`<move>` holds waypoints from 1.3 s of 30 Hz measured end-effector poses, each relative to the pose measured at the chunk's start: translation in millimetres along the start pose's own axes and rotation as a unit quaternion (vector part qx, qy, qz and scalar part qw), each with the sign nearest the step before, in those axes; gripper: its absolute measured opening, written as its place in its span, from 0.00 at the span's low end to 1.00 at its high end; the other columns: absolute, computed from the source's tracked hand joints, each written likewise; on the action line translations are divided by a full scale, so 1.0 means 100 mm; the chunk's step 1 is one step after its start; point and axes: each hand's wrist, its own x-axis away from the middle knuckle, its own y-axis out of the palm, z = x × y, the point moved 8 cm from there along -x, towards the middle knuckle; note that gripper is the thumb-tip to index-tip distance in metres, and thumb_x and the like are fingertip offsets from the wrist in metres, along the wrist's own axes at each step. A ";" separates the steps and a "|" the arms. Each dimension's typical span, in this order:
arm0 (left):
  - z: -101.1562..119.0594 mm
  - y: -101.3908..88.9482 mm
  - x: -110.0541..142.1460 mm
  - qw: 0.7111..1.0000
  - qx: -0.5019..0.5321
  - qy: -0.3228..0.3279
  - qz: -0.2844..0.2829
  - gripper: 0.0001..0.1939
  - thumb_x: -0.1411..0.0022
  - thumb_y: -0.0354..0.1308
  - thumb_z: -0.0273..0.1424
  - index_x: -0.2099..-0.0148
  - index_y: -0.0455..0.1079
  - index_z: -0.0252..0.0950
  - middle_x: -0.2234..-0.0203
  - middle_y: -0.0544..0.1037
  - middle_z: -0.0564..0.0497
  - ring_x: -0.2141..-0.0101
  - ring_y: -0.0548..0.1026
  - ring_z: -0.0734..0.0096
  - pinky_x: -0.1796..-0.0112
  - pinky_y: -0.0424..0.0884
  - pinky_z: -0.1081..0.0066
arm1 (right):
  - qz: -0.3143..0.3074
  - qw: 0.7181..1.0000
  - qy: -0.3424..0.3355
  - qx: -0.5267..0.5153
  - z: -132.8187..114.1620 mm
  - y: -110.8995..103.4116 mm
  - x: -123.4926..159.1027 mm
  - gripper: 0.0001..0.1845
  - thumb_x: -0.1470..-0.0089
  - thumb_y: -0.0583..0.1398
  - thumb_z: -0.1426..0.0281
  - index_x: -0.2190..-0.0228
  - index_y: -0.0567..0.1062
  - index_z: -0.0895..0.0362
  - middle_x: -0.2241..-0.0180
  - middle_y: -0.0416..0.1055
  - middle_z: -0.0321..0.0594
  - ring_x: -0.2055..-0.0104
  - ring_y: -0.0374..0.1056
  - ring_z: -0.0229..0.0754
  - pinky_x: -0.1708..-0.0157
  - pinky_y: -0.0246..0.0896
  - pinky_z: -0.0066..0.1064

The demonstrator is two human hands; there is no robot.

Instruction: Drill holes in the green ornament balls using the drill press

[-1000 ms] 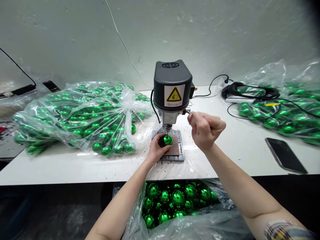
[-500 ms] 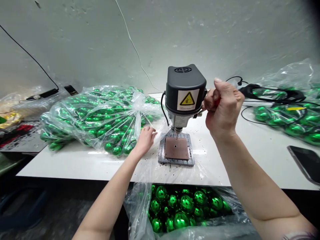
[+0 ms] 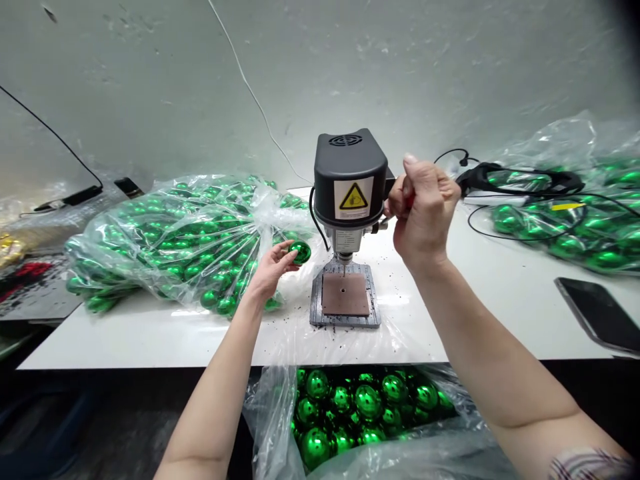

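Note:
A shiny green bauble (image 3: pixel 301 253) is pinched in the fingertips of my left hand (image 3: pixel 271 268), held in the air left of the drill press. My right hand (image 3: pixel 425 210) is closed around the feed handle of the black benchtop drill press (image 3: pixel 349 170); a bit of red shows between the fingers. Below the drill bit (image 3: pixel 344 270) lies a square brown plate (image 3: pixel 345 303) with a small dark hole, on the grey ridged base (image 3: pixel 316 310). An open clear bag (image 3: pixel 273 413) of green baubles is below the table's front edge.
A tied clear bag (image 3: pixel 175 233) of green baubles lies on the white table (image 3: pixel 165 343) at left. Another bagged heap (image 3: pixel 570 243) lies at right, with a black strap and cables. A phone (image 3: pixel 600 313) rests at the right. Dark shavings dot the tabletop.
A green bauble now shows in my left fingers, where none was visible before. My left hand has lifted slightly. My right hand stays on the handle. The view has shifted a little.

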 end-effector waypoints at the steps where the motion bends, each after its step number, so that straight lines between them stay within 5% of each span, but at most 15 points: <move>1: -0.04 0.09 0.08 0.999 0.045 -0.019 -0.018 0.30 0.42 0.67 0.40 0.41 0.68 0.31 0.58 0.79 0.42 0.63 0.80 0.63 0.59 0.77 0.61 | -0.003 1.000 -0.004 0.003 0.00 0.01 0.00 0.26 0.43 0.63 0.64 0.85 0.57 0.54 0.88 0.51 0.28 0.87 0.47 0.29 0.87 0.43 0.30; 5: -0.19 0.41 0.31 0.994 0.091 -0.046 -0.047 0.30 0.47 0.72 0.40 0.45 0.71 0.33 0.60 0.81 0.43 0.60 0.80 0.61 0.57 0.76 0.61 | 0.012 1.000 0.015 0.002 0.02 -0.01 0.00 0.26 0.44 0.63 0.65 0.86 0.56 0.53 0.88 0.50 0.28 0.86 0.46 0.30 0.87 0.45 0.30; 13: -0.47 0.77 0.40 0.999 0.045 0.016 -0.007 0.27 0.48 0.71 0.40 0.48 0.72 0.35 0.61 0.82 0.46 0.60 0.80 0.65 0.55 0.76 0.64 | 0.017 1.000 0.013 -0.010 -0.03 0.02 0.02 0.26 0.45 0.64 0.61 0.85 0.57 0.53 0.88 0.50 0.27 0.87 0.45 0.29 0.87 0.45 0.29; 18: -0.54 0.86 0.36 0.999 0.014 0.029 -0.006 0.28 0.50 0.72 0.34 0.47 0.72 0.35 0.55 0.81 0.44 0.58 0.80 0.63 0.53 0.76 0.61 | -0.005 0.999 -0.006 0.035 -0.01 0.02 0.00 0.30 0.44 0.61 0.51 0.84 0.54 0.53 0.88 0.49 0.28 0.86 0.48 0.31 0.87 0.45 0.30; 28: -0.51 1.01 0.46 0.998 -0.042 0.046 -0.022 0.27 0.48 0.71 0.33 0.46 0.71 0.37 0.52 0.79 0.44 0.54 0.79 0.60 0.52 0.75 0.60 | -0.013 0.999 0.001 0.044 0.01 0.01 -0.01 0.30 0.45 0.61 0.49 0.83 0.55 0.53 0.87 0.49 0.29 0.85 0.49 0.32 0.85 0.49 0.32; 36: -0.60 1.09 0.51 0.999 0.011 0.049 0.014 0.27 0.50 0.73 0.33 0.49 0.70 0.36 0.57 0.80 0.44 0.56 0.79 0.60 0.52 0.76 0.59 | 0.005 1.000 0.004 -0.007 -0.06 0.03 0.03 0.25 0.45 0.63 0.66 0.85 0.57 0.53 0.88 0.50 0.27 0.87 0.46 0.30 0.87 0.46 0.30; 39: -0.61 1.10 0.52 0.999 0.015 0.046 0.014 0.27 0.51 0.74 0.33 0.50 0.69 0.36 0.57 0.80 0.44 0.56 0.80 0.59 0.52 0.76 0.57 | -0.005 1.000 -0.005 -0.002 -0.07 0.02 0.06 0.27 0.45 0.63 0.64 0.85 0.55 0.54 0.88 0.50 0.27 0.86 0.46 0.29 0.87 0.46 0.28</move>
